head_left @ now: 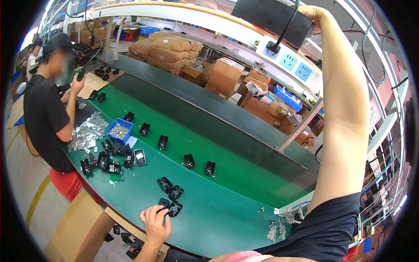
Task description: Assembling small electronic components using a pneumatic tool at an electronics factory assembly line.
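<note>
Four black plastic pieces lay clustered on the green tabletop [227, 227], nearer to the wearer than the blue bin [127, 124] and to its right. From my remote seat I saw the left hand [157, 225] at the closed-looking black cover [163, 202], which sat just beyond its fingertips; the fingers curled at its near edge, the thumb apart, and I could not tell whether that grip pinched it. Fingers hid part of the cover, so its long axis was unclear to me. Farthest of the cluster, an open black shell [165, 184] pointed its long axis roughly toward the bin. High to the bin's right, the right hand [315, 15] met the right end of a black box [273, 19], whose long axis sloped down rightward; I could not tell how that grip closed.
</note>
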